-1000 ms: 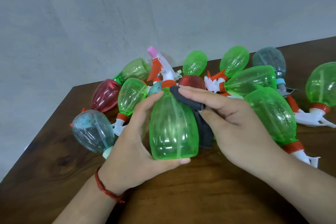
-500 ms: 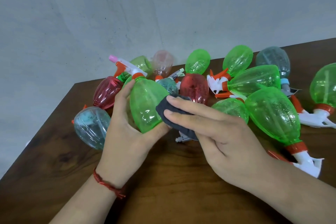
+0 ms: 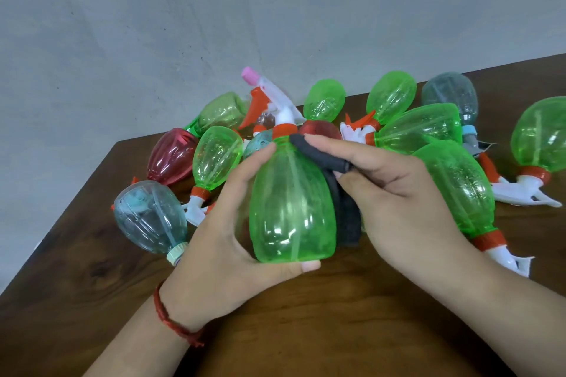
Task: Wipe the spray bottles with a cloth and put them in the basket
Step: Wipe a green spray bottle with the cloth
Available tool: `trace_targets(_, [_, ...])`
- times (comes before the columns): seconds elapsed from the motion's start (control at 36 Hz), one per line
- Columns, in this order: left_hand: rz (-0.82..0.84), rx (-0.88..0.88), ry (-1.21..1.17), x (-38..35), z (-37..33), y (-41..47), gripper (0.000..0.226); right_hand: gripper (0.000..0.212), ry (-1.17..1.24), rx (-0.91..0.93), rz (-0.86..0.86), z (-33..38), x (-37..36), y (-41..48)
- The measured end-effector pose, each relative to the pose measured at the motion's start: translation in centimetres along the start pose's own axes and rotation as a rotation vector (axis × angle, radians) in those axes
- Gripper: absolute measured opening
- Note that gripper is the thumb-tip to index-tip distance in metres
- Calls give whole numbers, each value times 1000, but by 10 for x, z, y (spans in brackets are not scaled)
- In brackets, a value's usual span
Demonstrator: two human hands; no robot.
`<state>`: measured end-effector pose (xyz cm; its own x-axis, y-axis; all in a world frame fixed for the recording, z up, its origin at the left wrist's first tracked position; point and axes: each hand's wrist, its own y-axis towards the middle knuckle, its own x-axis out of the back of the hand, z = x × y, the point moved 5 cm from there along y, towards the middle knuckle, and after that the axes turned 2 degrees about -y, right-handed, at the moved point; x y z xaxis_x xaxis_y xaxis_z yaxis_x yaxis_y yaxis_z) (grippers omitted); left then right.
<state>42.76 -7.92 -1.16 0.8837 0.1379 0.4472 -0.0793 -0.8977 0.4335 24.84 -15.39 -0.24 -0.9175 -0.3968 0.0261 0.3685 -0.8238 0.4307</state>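
A translucent green plastic spray bottle is held upright over the brown wooden worktop, and every place below is given from it. It is grasped by the left hand, whose thumb is curled under its base while the fingers are laid along its left side up to the shoulder. Its white spray head with an orange trigger and a pink nozzle is pointed away, to the upper left. Against its right side a dark grey cloth is pressed by the right hand. The cloth is pinched under the straight index finger at the neck, and the rest is draped down the right flank almost to the base. A red thread bracelet is worn on the wrist below and left of it. To its left a pale blue clear bottle is laid on the worktop, with a red translucent bottle and a smaller green bottle behind that one. Just to its right, past the right hand, a large green bottle is laid with its orange collar toward the camera. Further green bottles and a grey-blue bottle are heaped behind it, near the grey plastered wall.
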Motion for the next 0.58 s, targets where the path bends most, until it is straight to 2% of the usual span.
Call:
trace_targets(0.17, [-20, 7, 54, -4, 8, 1, 116, 55, -283, 172, 39, -1, -5, -4])
trace_targets(0.28, [-97, 15, 75, -3, 11, 0, 118, 54, -362, 261, 73, 2, -8, -6])
trace_targets(0.42, [-303, 37, 38, 11, 11, 1, 112, 59, -456, 380, 187, 7, -16, -15])
trace_targets(0.53, [-357, 54, -53, 19, 17, 0, 110, 60, -494, 433, 242, 8, -22, -19])
trace_targets(0.58, [-352, 57, -21, 18, 15, 1, 111, 61, -492, 431, 236, 9, -21, -20])
